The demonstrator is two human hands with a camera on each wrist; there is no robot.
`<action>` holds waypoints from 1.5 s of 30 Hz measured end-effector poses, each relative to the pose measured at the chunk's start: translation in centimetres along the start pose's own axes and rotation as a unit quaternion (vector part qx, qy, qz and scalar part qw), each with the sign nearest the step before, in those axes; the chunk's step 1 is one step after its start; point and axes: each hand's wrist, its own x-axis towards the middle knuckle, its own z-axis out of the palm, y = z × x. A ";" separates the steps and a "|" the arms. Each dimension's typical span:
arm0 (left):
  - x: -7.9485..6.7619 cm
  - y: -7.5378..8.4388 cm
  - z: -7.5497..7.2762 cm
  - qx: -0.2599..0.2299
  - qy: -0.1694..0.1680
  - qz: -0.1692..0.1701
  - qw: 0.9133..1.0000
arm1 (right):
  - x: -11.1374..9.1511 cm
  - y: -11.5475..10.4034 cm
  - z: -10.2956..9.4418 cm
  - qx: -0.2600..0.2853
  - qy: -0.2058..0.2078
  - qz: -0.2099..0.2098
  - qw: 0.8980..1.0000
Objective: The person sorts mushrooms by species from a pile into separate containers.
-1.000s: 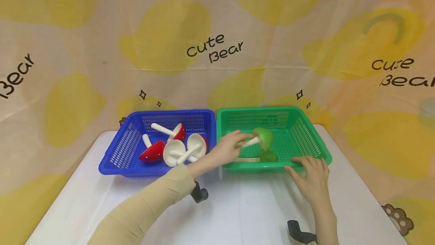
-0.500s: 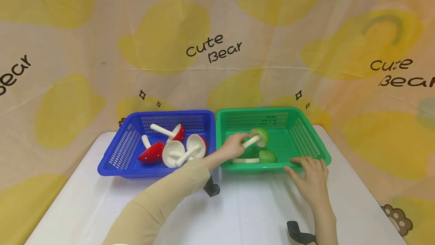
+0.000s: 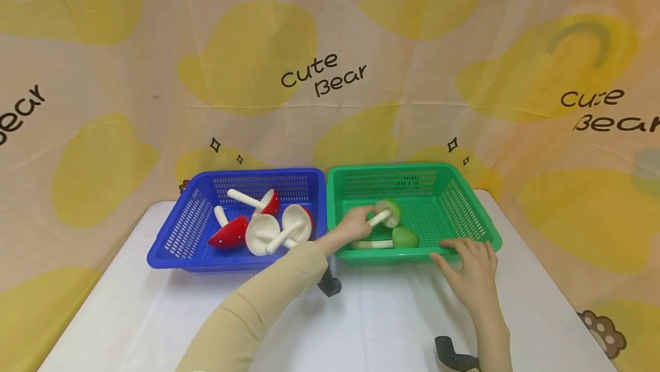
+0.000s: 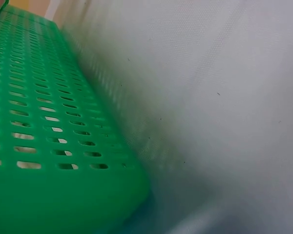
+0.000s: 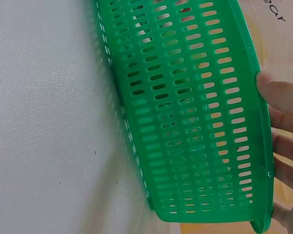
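Note:
My left hand point(image 3: 354, 224) reaches into the green basket point(image 3: 471, 211) and grips a toy mushroom with a green cap point(image 3: 390, 212) by its white stem. That mushroom is tilted, cap to the upper right. Just in front of it, a second green-capped mushroom point(image 3: 405, 238) lies along the basket's near wall, its stem pointing left. At the near right corner my right hand point(image 3: 471, 269) holds the green rim. In the right wrist view its thumb point(image 5: 278, 92) is on the outer side of the rim, with the other fingertips partly hidden behind it. The left wrist view shows only the basket's outer wall point(image 4: 49, 122).
A blue basket point(image 3: 175, 249) stands close against the green one's left side. Several red-capped mushrooms point(image 3: 229, 233) with white stems lie in it. Both baskets rest on a white table point(image 3: 381, 326), with a printed cloth backdrop point(image 3: 247, 51) behind.
My left hand has moved slightly left and lower inside the green basket, bringing the gripped mushroom with it. The right hand has stayed at the rim.

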 end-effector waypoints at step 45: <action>-10.6 -3.4 -3.0 0.127 0.215 0.131 0.959 | 0.4 -0.7 -0.1 -0.020 -0.003 -0.044 0.999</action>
